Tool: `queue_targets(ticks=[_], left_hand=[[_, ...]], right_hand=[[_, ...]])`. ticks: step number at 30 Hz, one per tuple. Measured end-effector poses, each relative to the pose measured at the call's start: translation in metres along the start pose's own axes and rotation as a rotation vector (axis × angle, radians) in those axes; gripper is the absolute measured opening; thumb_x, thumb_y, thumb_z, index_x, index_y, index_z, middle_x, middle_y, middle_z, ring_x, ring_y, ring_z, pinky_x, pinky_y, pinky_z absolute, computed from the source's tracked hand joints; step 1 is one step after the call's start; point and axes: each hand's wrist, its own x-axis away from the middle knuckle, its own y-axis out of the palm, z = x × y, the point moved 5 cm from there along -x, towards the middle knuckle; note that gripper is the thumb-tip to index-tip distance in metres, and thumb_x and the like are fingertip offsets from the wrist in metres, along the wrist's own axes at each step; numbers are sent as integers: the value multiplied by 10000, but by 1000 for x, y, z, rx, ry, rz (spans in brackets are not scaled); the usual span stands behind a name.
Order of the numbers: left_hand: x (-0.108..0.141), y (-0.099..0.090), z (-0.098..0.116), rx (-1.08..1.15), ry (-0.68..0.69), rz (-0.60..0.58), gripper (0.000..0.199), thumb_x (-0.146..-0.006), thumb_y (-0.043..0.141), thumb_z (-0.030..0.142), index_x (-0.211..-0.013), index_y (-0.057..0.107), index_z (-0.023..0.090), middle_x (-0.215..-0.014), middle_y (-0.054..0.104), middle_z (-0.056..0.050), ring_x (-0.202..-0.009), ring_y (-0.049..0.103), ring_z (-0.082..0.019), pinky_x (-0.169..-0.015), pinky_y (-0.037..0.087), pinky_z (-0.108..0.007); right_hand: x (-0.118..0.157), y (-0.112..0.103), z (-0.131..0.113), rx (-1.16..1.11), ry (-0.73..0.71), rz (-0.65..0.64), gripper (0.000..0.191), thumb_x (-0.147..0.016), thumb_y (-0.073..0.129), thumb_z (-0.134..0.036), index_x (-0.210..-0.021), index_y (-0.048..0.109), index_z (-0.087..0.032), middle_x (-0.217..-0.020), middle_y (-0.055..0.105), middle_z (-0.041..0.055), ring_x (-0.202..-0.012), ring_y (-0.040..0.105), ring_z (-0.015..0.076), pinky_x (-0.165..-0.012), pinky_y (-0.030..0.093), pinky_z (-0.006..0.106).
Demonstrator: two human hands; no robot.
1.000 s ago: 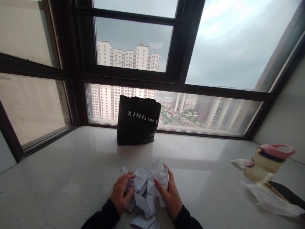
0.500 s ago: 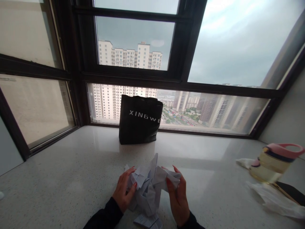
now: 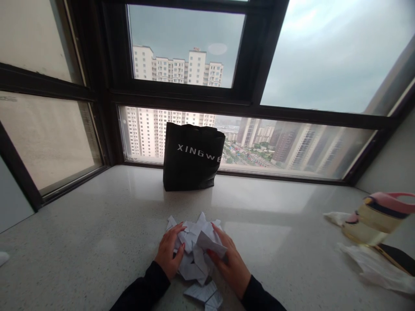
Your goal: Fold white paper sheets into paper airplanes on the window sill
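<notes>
A loose heap of folded white paper pieces [image 3: 194,263] lies on the counter between my hands. My left hand [image 3: 170,251] curves around the heap's left side, thumb and fingers gripping some of the paper. On the right, my right hand [image 3: 231,261] pinches a folded paper [image 3: 211,244] between thumb and fingers against the heap. Nearer to me, a folded paper with printed lines [image 3: 204,294] rests just in front of the pile. My fingers partly cover the paper edges.
Behind the heap, a black bag [image 3: 191,162] with white lettering stands upright by the window. At right are a pink-lidded bottle [image 3: 372,224], crumpled white plastic [image 3: 372,268] and a dark flat object [image 3: 397,258]. The speckled counter [image 3: 106,242] meets dark window frames.
My right hand has moved left, bringing its folded paper in against the heap. The upright paper point at the top has dropped, and the pile is more compact. The camera view has shifted slightly.
</notes>
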Motion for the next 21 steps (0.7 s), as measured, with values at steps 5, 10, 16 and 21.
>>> queue_targets(ticks=[5, 10, 16, 21], left_hand=[[-2, -3, 7, 14, 10, -13, 334, -713, 408, 242, -1035, 480, 190, -1110, 512, -94, -1025, 452, -236, -857, 366, -402], [-9, -18, 25, -8, 72, 19, 317, -733, 410, 214, -1046, 451, 182, -1101, 510, -96, -1028, 446, -229, -850, 357, -394], [1, -22, 85, 36, 322, -29, 171, -786, 379, 227, -881, 517, 194, -830, 609, -46, -784, 541, -166, -705, 378, -294], [43, 16, 117, 45, 668, -90, 330, -879, 244, 265, -731, 535, 219, -513, 595, 66, -445, 458, -78, -493, 334, -197]], right_hand=[[-4, -13, -5, -59, 24, 79, 277, -762, 468, -227, -1039, 485, -212, -1124, 493, 89, -1044, 448, 223, -853, 399, 383], [-6, -29, -10, -55, -3, 185, 171, -786, 415, -198, -855, 572, -203, -1108, 485, 107, -1038, 445, 228, -822, 413, 385], [-5, -23, -20, -11, -91, 75, 299, -750, 411, -152, -1013, 533, -226, -1207, 435, 76, -1123, 362, 242, -916, 294, 457], [-1, -12, -30, 35, -115, -161, 388, -736, 411, -199, -1113, 476, -265, -1254, 398, 23, -1158, 316, 244, -966, 147, 497]])
